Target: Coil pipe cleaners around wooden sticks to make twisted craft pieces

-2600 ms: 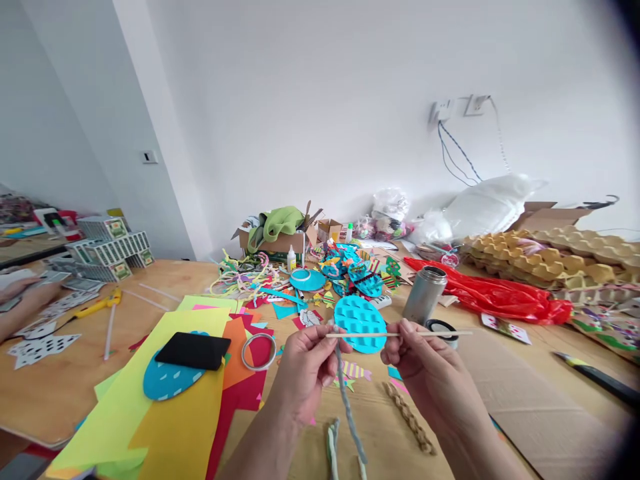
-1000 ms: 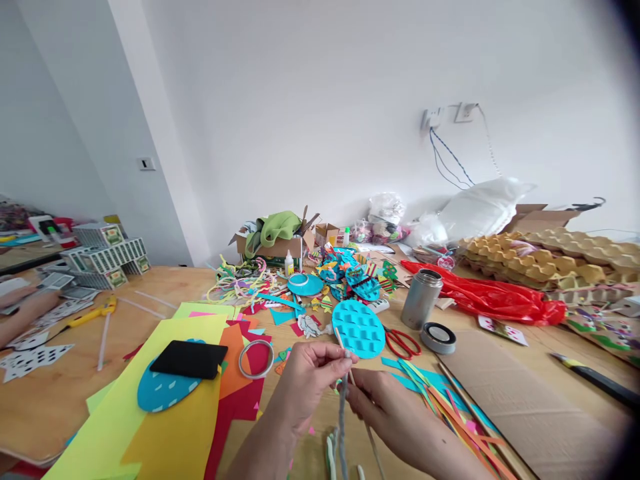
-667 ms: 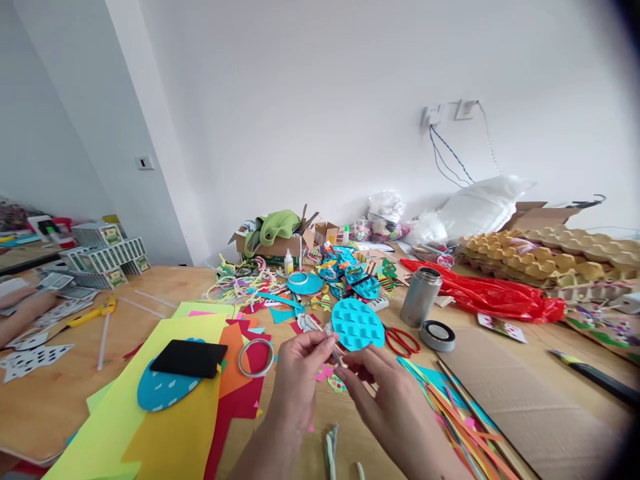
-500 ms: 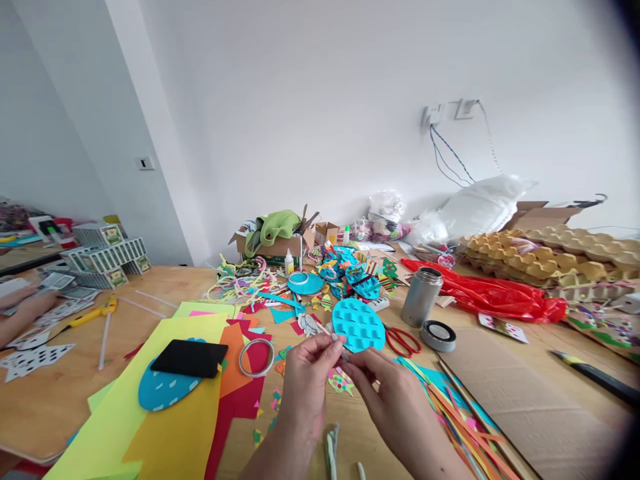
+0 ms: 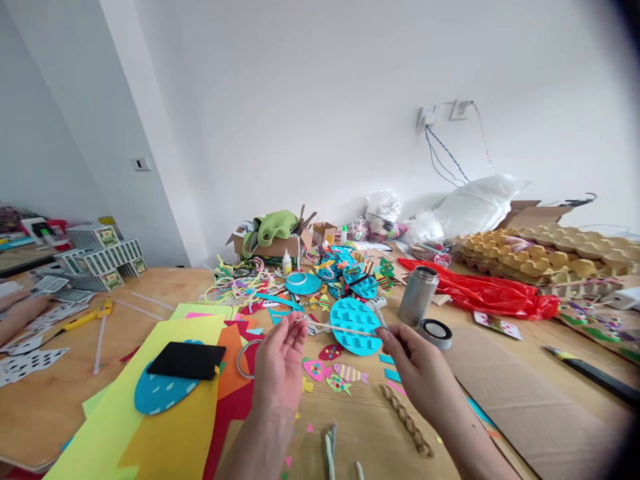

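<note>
Yellow paper (image 5: 107,407) runs towards the near edge of the worktop (image 5: 170,277), bearing a black slab (image 5: 185,360); to its right my left hand (image 5: 280,367) is palm up, fingers loosely curled at one end of a thin pale stick (image 5: 350,330), though I can't tell if they grip it; the stick passes above a blue disc (image 5: 355,312) to my right hand (image 5: 419,363), pinching its other end
</note>
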`<state>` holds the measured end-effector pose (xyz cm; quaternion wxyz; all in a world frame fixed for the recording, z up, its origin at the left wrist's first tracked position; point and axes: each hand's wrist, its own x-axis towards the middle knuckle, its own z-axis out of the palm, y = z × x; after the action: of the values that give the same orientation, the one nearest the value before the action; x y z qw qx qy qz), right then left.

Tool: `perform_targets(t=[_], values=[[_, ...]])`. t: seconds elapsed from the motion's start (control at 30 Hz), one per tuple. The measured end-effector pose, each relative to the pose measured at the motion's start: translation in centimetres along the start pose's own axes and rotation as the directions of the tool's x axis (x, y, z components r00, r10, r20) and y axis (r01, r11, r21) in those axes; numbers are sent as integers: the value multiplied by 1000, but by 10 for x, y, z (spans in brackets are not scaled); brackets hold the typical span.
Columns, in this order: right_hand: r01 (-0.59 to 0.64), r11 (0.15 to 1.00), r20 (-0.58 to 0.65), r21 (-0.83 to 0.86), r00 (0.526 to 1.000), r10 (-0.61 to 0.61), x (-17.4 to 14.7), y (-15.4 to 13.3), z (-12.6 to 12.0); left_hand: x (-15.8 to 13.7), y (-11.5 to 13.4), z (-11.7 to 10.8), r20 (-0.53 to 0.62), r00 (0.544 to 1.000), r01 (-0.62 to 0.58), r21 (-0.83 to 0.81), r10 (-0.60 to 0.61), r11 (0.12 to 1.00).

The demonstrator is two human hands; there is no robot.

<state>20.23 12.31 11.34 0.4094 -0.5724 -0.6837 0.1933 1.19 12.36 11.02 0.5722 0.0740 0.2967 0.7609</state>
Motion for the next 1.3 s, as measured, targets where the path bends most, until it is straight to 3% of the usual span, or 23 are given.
perform_targets(t=[0.33, 0.4, 0.47, 0.57, 0.63, 0.7, 0.77, 0.8, 0.83, 0.9, 1.03, 1.13, 1.23, 1.3], values=[[-40, 980, 14, 195, 999, 38, 9, 24, 4, -6, 0, 3, 7, 998, 69, -42, -69, 997], [-70, 966, -27, 250, 996, 79, 10, 25, 0, -7, 0, 2, 45, 995, 88, 41, -90, 995], [-90, 957, -105, 275, 987, 123, 10, 26, -7, -7, 0, 0, 116, 985, 95, 236, -125, 967], [-117, 969, -202, 218, 966, 162, 11, 28, -16, -12, 2, -2, 236, 968, -83, 610, -81, 788], [-101, 981, -154, 166, 980, 126, 9, 27, -18, -19, 3, -1, 339, 936, -326, 747, 91, 579], [-35, 989, -5, 146, 999, 36, 5, 19, -14, -29, 2, 1, 551, 795, -606, 719, 252, 340], [33, 986, 146, 164, 988, -57, -1, 7, -6, -36, -2, 2, 708, 672, -741, 639, 218, 207], [40, 983, 193, 178, 978, -75, -4, 0, -2, -38, -6, 2, 742, 650, -759, 626, 163, 179], [35, 982, 236, 186, 969, -79, -7, -7, 2, -39, -10, 1, 749, 659, -747, 641, 73, 173], [18, 983, 289, 184, 955, -71, -11, -16, 8, -38, -19, -1, 685, 726, -660, 719, -60, 217], [2, 986, 323, 166, 945, -57, -11, -16, 10, -32, -25, -4, 562, 817, -486, 793, -132, 367], [-10, 989, 267, 144, 963, -29, -8, -11, 7, -28, -19, -2, 479, 866, -349, 784, -144, 514], [-13, 991, 266, 135, 964, -23, -6, -10, 5, -23, -12, -1, 415, 880, -152, 705, -230, 693], [-23, 990, 306, 141, 952, -22, -7, -13, 5, -21, -10, -2, 406, 864, -50, 656, -296, 753]])
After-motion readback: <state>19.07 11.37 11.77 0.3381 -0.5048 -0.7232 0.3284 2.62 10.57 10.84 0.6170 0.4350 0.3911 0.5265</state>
